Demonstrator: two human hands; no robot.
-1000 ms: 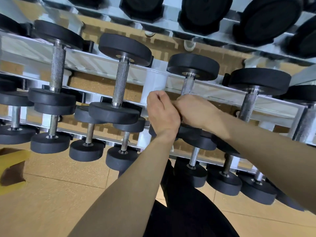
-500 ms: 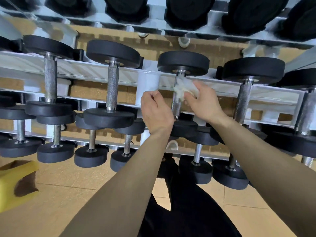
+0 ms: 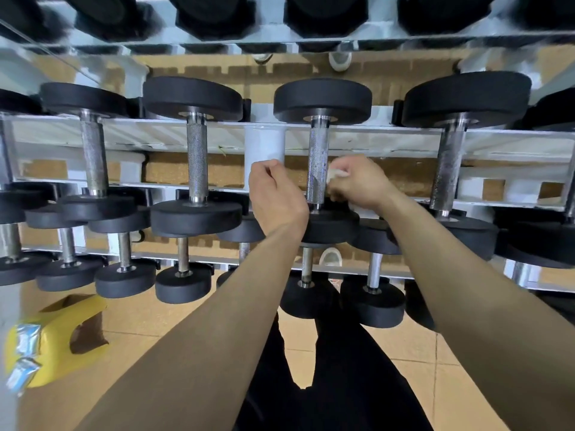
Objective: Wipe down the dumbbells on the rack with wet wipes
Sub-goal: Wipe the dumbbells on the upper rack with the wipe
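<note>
On the middle shelf of the rack (image 3: 155, 136), seen from the head camera, one dumbbell (image 3: 317, 157) is getting its handle wiped. The right hand (image 3: 357, 185) pinches a crumpled white wet wipe (image 3: 337, 173) against the knurled bar's right side. The left hand (image 3: 277, 197) sits just left of the bar with its fingers curled, and I cannot tell whether it holds anything. Judging by the many dumbbells on three tiers, much wiping likely remains; none shows clearly as done. A yellow box (image 3: 62, 331) sits on the floor at lower left, with blurred blue-silver packets (image 3: 26, 337) at its edge, either inside or on top.
</note>
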